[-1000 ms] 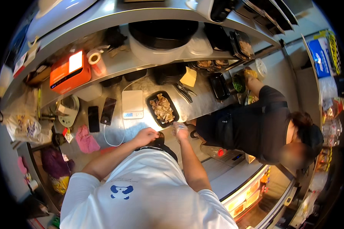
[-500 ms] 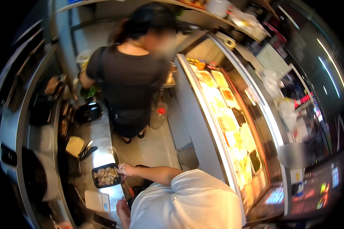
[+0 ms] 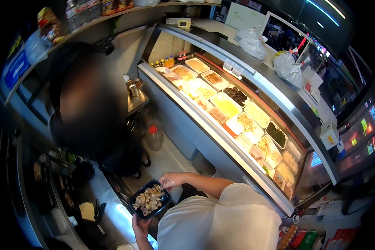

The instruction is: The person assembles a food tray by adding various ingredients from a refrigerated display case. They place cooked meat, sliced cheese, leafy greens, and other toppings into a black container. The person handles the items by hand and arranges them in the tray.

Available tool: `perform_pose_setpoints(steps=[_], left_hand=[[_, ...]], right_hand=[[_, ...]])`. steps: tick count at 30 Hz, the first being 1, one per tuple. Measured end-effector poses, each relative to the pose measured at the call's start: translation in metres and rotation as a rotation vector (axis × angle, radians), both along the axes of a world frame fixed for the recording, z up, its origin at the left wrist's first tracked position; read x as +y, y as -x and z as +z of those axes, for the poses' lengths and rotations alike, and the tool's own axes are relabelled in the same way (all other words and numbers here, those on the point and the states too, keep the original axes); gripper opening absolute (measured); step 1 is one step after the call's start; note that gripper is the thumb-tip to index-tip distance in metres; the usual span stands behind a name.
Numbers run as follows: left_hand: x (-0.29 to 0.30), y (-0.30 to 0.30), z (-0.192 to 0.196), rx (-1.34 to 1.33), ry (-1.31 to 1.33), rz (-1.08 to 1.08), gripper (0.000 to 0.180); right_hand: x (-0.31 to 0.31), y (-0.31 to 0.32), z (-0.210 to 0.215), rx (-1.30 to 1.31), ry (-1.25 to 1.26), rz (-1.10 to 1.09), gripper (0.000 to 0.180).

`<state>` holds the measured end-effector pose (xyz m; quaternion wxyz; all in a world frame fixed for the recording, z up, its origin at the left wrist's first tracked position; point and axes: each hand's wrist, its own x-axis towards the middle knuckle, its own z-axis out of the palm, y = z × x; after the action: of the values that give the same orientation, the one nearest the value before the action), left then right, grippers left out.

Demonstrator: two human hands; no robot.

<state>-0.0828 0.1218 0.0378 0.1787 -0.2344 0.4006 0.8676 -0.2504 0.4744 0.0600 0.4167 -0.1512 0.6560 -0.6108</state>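
Note:
A black plastic tray (image 3: 167, 201) of chopped, cooked-looking meat pieces (image 3: 148, 201) is held in front of my white shirt, beside the steel counter's edge. My right hand (image 3: 168, 181), seemingly in a thin clear glove, grips its upper right rim. My left hand (image 3: 141, 226) holds its lower left edge from below, with the fingertips partly hidden under the tray. Both hands are closed on the same tray, which looks roughly level.
A co-worker in dark clothes (image 3: 96, 139) stands close at the left. A lit glass display case (image 3: 227, 133) with several food trays runs along the right. On the steel counter (image 3: 114, 208) lie a dark-handled utensil (image 3: 100, 211) and a yellowish block (image 3: 87, 211). A large bottle (image 3: 154, 137) stands on the floor.
The tray has left the counter and moved right, towards my body. My left hand, apart from it before, now holds it too. My view swung right; the co-worker turned towards me.

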Motion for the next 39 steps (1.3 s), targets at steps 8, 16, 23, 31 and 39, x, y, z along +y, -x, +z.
perform_pose_setpoints(steps=[8,16,23,31,39], left_hand=[[0.131,0.097,0.003,-0.1,-0.042,0.034,0.052],[0.183,0.174,-0.009,-0.111,-0.059,0.009,0.052],[0.235,0.235,0.004,-0.074,0.013,-0.158,0.055],[0.265,0.31,-0.01,-0.105,-0.059,-0.356,0.052],[0.287,0.383,-0.01,-0.086,-0.048,-0.436,0.043]], right_hand=[[0.104,0.065,-0.042,0.194,-0.011,-0.061,0.027],[0.196,0.097,-0.058,0.257,-0.021,-0.516,0.085],[0.22,0.11,-0.037,0.296,-0.066,-0.987,0.09],[0.231,0.085,-0.01,0.301,-0.334,-1.374,0.083],[0.32,0.054,0.034,0.086,0.055,-1.95,0.072]])
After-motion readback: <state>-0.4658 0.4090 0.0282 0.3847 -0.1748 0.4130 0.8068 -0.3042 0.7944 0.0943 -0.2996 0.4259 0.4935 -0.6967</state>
